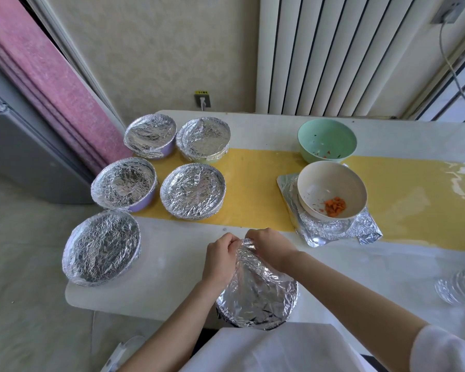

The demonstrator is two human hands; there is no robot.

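Observation:
A bowl covered in crinkled aluminium foil (258, 294) sits at the table's near edge, right in front of me. My left hand (219, 260) and my right hand (270, 247) both pinch the foil at the bowl's far rim, fingers curled, knuckles almost touching. The bowl underneath is hidden by the foil.
Several foil-covered bowls (192, 191) stand in rows at the left of the white table (172, 272). A cream bowl (330, 189) with orange bits sits on a foil sheet (333, 229). Behind it is a green bowl (326, 139). More foil (459, 285) lies far right.

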